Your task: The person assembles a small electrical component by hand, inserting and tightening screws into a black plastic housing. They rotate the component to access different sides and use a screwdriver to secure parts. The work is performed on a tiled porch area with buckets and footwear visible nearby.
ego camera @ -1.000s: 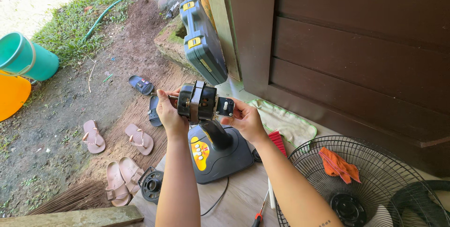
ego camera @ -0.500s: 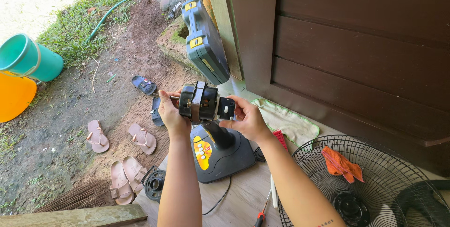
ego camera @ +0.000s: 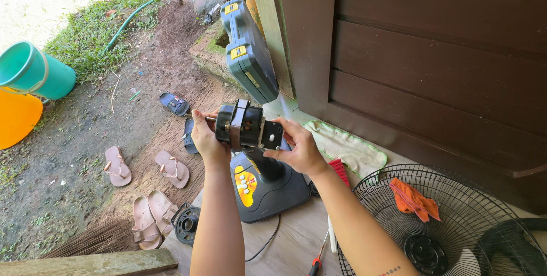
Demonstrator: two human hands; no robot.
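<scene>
I hold a black fan motor [ego camera: 242, 125], stripped of its cover, on top of its stand. My left hand [ego camera: 205, 139] grips the motor's front end, where a thin shaft sticks out to the left. My right hand [ego camera: 299, 147] clasps its rear block. Below them the dark grey fan base [ego camera: 268, 187] with a yellow button panel stands on the wooden deck. A power cord runs from the base toward me.
A round wire fan guard [ego camera: 456, 224] with an orange rag [ego camera: 413, 199] lies at right. A screwdriver [ego camera: 316, 262], a round black part [ego camera: 187, 223], a green tool case [ego camera: 248, 48] against the brown wall, sandals [ego camera: 145, 213] and a teal bucket [ego camera: 37, 70] on the dirt.
Both hands and the motor stay nearly in place; the view has shifted slightly. No grip has changed.
</scene>
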